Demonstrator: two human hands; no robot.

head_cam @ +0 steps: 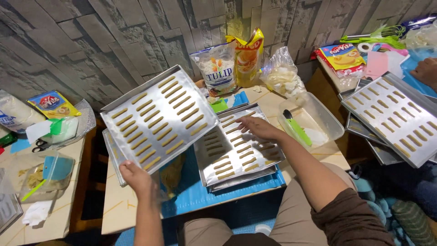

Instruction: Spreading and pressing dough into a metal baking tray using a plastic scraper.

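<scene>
My left hand [135,176] grips the near corner of a metal baking tray [119,122] and holds it lifted and tilted above the low table. Rows of small stick-shaped dough pieces [157,120] cover this tray. My right hand [258,128] rests flat, fingers spread, on a second tray [207,169] of dough sticks that lies on a blue mat [200,196]. More trays are stacked under that second tray, and another tray edge [113,157] shows beneath the lifted one.
Flour and oil bags [232,64] and a clear bag of crackers stand at the wall. A clear plastic box [332,127] holds a green scraper [298,130]. At right, another filled tray [412,136] sits on a stack, and another person's hand [425,73] shows. At left lie a tub, scissors, packets.
</scene>
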